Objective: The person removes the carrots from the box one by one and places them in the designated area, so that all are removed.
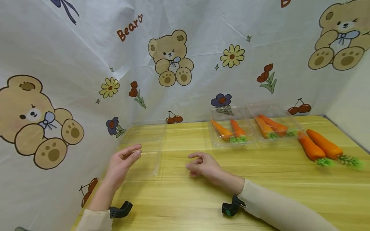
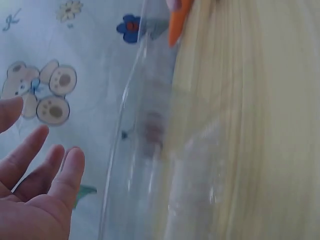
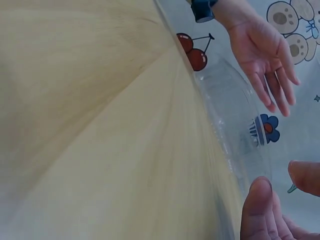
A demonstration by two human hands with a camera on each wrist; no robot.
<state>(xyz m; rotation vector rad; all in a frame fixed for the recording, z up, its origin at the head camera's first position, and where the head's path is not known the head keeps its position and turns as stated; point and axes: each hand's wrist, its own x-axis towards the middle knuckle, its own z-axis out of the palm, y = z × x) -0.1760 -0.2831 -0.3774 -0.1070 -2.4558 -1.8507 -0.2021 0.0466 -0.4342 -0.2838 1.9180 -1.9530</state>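
Note:
An open clear plastic box (image 1: 148, 163) stands at the left of the table, beside my left hand (image 1: 119, 166). That hand is raised with its fingers loosely spread and holds nothing. In the left wrist view its fingers (image 2: 70, 175) are apart from the see-through wall of the box (image 2: 150, 185). My right hand (image 1: 205, 166) hovers over the middle of the table, fingers loosely bent and nothing between them. The right wrist view has its thumb (image 3: 260, 200) close by the box (image 3: 230, 120), with the open left hand (image 3: 262, 45) beyond.
Two more clear boxes sit at the back: one (image 1: 216, 141) with two carrots (image 1: 222, 130), another (image 1: 295, 125) also with two carrots (image 1: 274, 125). Two loose carrots (image 1: 325, 144) with green tops lie at the right. A bear-printed cloth (image 1: 199, 106) hangs behind the wooden table (image 1: 179, 199).

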